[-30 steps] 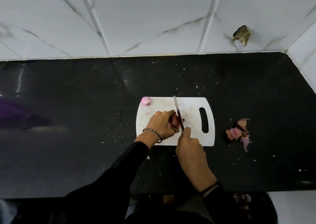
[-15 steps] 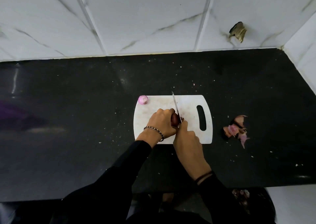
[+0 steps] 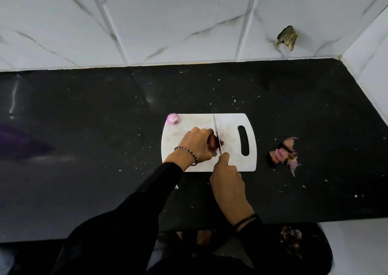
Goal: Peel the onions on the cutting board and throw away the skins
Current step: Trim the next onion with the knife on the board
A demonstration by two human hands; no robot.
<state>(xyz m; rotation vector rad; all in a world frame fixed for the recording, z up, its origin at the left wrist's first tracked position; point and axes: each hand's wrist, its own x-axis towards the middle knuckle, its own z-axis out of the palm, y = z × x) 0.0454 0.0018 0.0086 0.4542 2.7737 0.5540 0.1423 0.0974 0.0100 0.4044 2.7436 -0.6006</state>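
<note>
1. In the middle of the white plastic cutting board [image 3: 231, 123], a dark red unpeeled onion [image 3: 212, 142], gripped from the left by the left hand [image 3: 197, 143], with fingers curled over its top.
2. Against the onion's right end, a thin steel knife blade [image 3: 216, 132], edge down on the board, tip pointing away toward the wall.
3. Around the knife's handle, the right hand [image 3: 227, 180], closed in a firm grip, one finger stretched up toward the heel of the blade. Handle itself hidden under the hand.
4. Just right of the blade, on the board, a small dark cut-off scrap [image 3: 221, 142].
5. At the board's far left corner, a small peeled pink onion [image 3: 173, 118], well apart from both hands.
6. On the black speckled surface [image 3: 84, 148], right of the board and not touching it, a loose heap of pink and brown onion skins [image 3: 285, 154].
7. On the left wrist, a beaded bracelet [image 3: 186, 151]. On the right wrist, a dark band [image 3: 245, 220]. Black sleeves on both arms.
8. Behind the surface, white marble-veined wall tiles [image 3: 168, 23], one with a ragged dark hole [image 3: 287, 37] at the upper right.
</note>
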